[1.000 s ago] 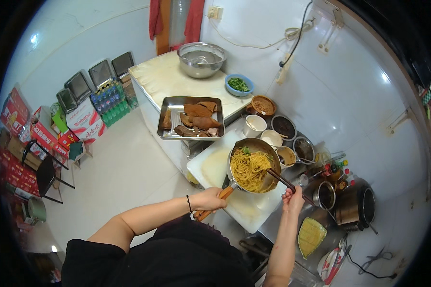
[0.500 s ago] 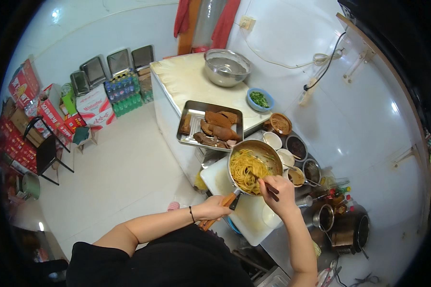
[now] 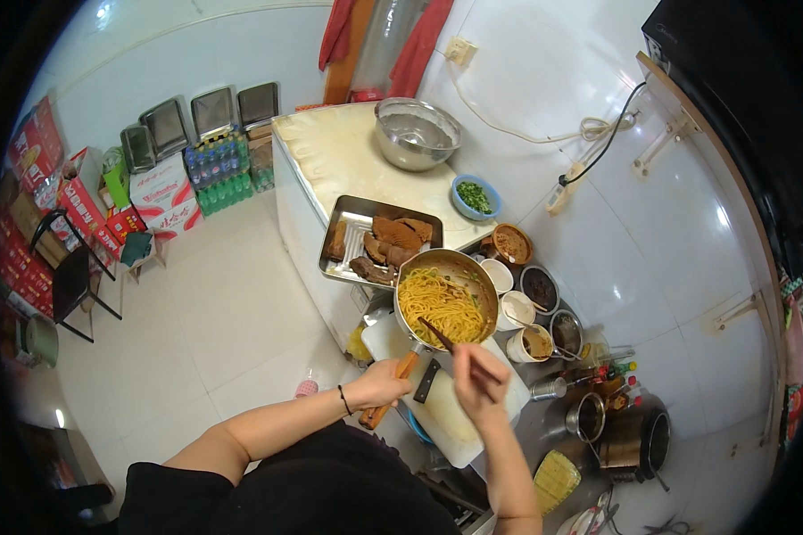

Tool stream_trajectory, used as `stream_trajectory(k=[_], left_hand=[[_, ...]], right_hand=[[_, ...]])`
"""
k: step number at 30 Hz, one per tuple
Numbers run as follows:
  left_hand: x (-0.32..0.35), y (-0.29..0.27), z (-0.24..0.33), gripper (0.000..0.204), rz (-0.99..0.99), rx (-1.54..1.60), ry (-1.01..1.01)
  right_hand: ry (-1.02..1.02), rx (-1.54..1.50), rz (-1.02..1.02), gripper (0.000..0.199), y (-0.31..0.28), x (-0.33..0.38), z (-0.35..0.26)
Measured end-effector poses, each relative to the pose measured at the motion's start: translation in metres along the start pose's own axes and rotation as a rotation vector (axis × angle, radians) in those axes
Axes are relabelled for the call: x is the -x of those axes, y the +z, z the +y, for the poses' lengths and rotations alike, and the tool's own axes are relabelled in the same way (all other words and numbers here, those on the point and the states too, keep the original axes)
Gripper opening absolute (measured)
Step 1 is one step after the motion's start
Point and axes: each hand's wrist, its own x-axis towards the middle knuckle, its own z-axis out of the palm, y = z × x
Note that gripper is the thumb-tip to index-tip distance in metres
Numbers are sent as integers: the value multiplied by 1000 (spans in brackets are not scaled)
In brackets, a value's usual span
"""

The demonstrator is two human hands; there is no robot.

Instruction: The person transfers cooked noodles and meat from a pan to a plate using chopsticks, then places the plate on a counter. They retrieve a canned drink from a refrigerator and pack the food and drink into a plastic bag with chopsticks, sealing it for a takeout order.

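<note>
Beside the pan (image 3: 482, 287), the right hand (image 3: 480, 383) slants chopsticks (image 3: 438, 335) into noodles (image 3: 442, 301).

The pan (image 3: 459, 259) looks shiny metal, its handle (image 3: 378, 415) smooth wood, the bowl (image 3: 410, 158) glossy metal.

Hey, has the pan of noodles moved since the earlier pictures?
Yes. Against the metal tray, the pan has shifted up and left in the view, covering more of the tray's near right corner.
</note>
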Motion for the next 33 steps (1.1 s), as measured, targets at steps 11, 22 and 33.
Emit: stream_trajectory(k=[11, 22, 33], left_hand=[[45, -35, 7, 22, 16, -80, -27], [41, -56, 8, 15, 195, 26, -28], [70, -100, 12, 16, 368, 131, -79]], right_hand=[[-283, 141, -293, 4, -8, -68, 25], [275, -33, -179, 30, -24, -71, -15], [393, -353, 132, 32, -9, -83, 7]])
